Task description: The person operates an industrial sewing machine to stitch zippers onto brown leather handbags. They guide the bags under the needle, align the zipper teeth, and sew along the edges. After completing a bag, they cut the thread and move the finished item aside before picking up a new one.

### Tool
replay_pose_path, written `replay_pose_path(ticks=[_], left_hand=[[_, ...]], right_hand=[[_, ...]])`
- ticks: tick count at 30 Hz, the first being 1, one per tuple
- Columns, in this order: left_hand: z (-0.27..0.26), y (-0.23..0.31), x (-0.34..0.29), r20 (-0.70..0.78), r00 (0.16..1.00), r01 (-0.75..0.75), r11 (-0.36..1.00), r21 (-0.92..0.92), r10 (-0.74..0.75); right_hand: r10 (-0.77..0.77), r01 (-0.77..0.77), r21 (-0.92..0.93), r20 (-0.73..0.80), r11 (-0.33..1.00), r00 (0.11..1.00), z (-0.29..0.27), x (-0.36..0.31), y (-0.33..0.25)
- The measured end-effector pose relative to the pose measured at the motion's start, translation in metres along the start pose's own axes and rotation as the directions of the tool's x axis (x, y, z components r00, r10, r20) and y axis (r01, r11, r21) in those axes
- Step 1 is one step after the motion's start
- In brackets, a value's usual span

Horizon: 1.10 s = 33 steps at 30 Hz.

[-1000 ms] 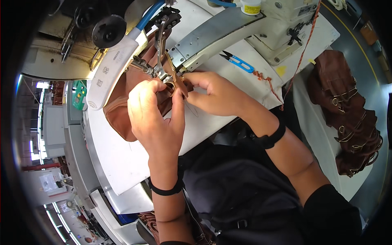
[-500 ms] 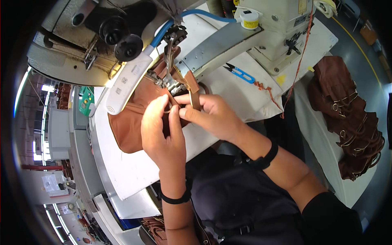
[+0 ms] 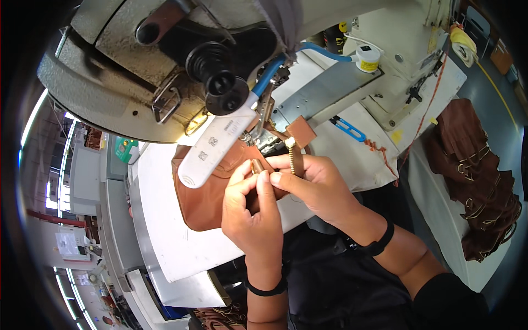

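Observation:
A brown leather bag piece point(image 3: 201, 206) lies partly under the sewing machine's presser foot area, its lower part spread on the white table. Pinched at its near edge, the leather sits between the thumb and fingers of my left hand point(image 3: 253, 212); a small rolled bit of leather point(image 3: 257, 166) sticks up there. My right hand point(image 3: 322, 184) is closed on the same edge, its thumb tip almost touching the left thumb. Beside the right fingers a gold-toothed zipper point(image 3: 292, 160) runs up to a square leather tab point(image 3: 302, 131). My fingers hide the exact grip.
The sewing machine head point(image 3: 121, 66) and a white lamp bar point(image 3: 217, 146) overhang the leather. Blue thread snips point(image 3: 347, 130) lie right of the metal arm point(image 3: 330, 91), which carries a small white pot point(image 3: 367, 59). Several brown leather pieces point(image 3: 467, 181) are piled at right.
The whole view has shifted, so hands and machine appear farther right and lower. The leather tab now shows its flat face. Both hands keep their pinch on the leather.

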<state>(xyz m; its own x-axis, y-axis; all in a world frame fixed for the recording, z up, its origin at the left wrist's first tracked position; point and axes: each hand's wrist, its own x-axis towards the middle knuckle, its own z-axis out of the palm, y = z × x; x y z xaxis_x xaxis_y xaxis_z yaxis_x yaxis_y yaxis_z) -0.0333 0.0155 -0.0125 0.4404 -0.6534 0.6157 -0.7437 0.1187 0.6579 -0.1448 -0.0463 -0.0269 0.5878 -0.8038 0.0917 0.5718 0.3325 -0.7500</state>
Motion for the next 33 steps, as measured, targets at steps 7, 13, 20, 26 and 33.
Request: replay_pose_path(ticks=[7,13,20,26,33], left_hand=[[0.004,-0.002,0.003,-0.027,0.999,0.040,0.999,-0.027,-0.040],[0.008,-0.007,0.013,0.004,1.000,0.027,0.994,-0.103,-0.027],[0.010,-0.006,0.018,0.027,0.992,0.127,0.966,-0.228,-0.124],[0.014,-0.008,0.021,0.002,0.991,0.131,0.973,-0.191,-0.133],[0.012,-0.011,0.034,0.030,0.987,0.161,0.976,-0.145,-0.158]], right_hand=[[0.032,-0.032,-0.003,0.004,0.999,0.999,-0.002,0.006,-0.004],[0.017,-0.018,-0.028,-0.021,0.999,1.000,0.002,0.012,-0.006],[-0.043,0.022,-0.185,-0.106,0.982,0.993,0.004,0.017,-0.004],[-0.063,0.029,-0.276,-0.117,0.961,0.991,0.001,0.021,-0.003],[-0.088,0.041,-0.297,-0.149,0.954,0.985,0.002,0.023,-0.003]])
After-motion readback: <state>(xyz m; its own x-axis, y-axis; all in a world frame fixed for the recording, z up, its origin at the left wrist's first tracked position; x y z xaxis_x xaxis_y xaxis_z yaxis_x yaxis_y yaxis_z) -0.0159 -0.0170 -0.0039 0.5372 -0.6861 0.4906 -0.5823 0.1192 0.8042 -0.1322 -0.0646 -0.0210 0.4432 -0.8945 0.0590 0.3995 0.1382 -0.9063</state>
